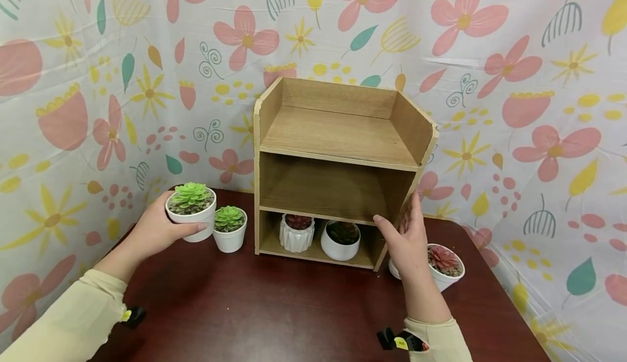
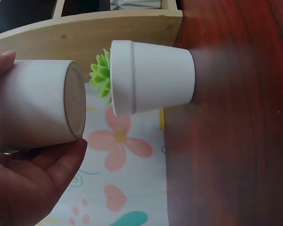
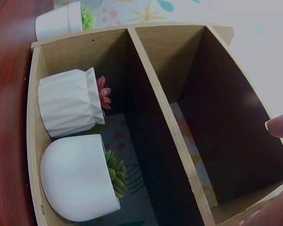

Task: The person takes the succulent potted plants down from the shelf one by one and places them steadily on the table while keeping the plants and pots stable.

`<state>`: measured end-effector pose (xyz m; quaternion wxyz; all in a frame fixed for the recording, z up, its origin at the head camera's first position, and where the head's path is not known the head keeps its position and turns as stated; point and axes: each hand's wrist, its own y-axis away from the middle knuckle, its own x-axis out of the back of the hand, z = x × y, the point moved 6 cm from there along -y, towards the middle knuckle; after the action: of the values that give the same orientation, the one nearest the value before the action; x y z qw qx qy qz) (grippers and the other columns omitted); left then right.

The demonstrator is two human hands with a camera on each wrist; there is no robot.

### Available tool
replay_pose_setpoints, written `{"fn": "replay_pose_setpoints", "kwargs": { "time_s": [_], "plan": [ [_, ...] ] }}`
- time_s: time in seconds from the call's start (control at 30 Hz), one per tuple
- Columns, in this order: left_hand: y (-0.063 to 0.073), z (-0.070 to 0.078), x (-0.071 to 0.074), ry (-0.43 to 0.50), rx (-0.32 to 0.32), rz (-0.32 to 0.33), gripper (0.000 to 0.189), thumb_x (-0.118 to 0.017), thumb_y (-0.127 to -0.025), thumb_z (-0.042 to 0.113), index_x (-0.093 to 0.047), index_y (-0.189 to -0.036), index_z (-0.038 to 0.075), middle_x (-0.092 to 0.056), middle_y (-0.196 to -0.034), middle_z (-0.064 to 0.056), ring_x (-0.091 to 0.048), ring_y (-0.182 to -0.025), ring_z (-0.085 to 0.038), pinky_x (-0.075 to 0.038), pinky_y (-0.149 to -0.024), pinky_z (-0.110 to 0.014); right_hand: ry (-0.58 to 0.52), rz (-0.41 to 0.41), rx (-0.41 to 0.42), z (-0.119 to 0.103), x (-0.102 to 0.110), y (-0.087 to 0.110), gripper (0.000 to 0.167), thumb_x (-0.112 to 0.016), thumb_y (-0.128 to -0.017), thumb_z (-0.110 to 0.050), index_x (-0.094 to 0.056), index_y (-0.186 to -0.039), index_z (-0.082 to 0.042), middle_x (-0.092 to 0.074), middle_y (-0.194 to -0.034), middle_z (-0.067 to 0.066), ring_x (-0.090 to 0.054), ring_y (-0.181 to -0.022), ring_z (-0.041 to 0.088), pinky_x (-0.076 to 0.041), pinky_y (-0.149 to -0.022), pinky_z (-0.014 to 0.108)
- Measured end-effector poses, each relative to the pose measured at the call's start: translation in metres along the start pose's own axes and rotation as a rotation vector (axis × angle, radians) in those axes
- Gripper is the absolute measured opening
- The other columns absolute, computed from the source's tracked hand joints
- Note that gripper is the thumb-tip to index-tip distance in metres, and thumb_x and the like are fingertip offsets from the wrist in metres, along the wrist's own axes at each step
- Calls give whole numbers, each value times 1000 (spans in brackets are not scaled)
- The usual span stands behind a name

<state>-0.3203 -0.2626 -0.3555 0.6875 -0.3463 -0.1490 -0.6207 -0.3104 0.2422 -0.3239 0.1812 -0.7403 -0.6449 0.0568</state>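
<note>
In the head view, my left hand [image 1: 159, 223] grips a white pot with a bright green succulent [image 1: 198, 227], raised at the left. The left wrist view shows fingers and thumb around this pot. A second green succulent in a white pot [image 1: 230, 239] stands on the table just right of it. My right hand [image 1: 409, 242] holds the right side panel of a small wooden shelf [image 1: 338, 159], thumb over the front edge and fingers along the outside. On the bottom level sit a ridged white pot with a red succulent [image 1: 296, 237] and a rounded white pot with a dark green succulent [image 1: 341, 247].
A white pot with a reddish succulent [image 1: 446, 269] stands right of the shelf, partly behind my right forearm. Another white pot [image 1: 394, 269] there is mostly hidden by my hand. A floral cloth [image 1: 313, 30] hangs behind the dark red table [image 1: 274, 313].
</note>
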Motion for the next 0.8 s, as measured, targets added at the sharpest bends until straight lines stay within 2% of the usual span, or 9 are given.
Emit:
{"fn": "replay_pose_setpoints", "kwargs": {
  "time_s": [0.2, 0.37, 0.8],
  "plan": [
    [4, -11, 1, -2, 43, 16, 104, -87, -80, 48, -31, -153, 0, -51, -141, -24, -53, -124, -40, -45, -99, -54, 3, 8, 10, 0, 1, -1, 101, -68, -98, -18, 6, -166, -29, -2, -173, -10, -6, -159, 6, -7, -132, 37],
    [6, -18, 1, 12, 74, 33, 105, -88, -80, 46, -29, -153, -2, -48, -142, -26, -51, -125, -41, -44, -99, -54, -2, 9, 25, 0, 1, -1, 100, -67, -99, -16, 5, -166, -30, -3, -173, -10, -6, -159, 6, -7, -132, 38],
    [8, -36, -3, 35, 120, 1, 108, -86, -82, 44, -22, -157, 0, -43, -145, -29, -49, -127, -44, -46, -98, -57, -29, 13, 54, -1, 0, -1, 99, -69, -98, -15, 2, -166, -30, -5, -174, -9, -8, -159, 7, -8, -132, 38]
  ]
}}
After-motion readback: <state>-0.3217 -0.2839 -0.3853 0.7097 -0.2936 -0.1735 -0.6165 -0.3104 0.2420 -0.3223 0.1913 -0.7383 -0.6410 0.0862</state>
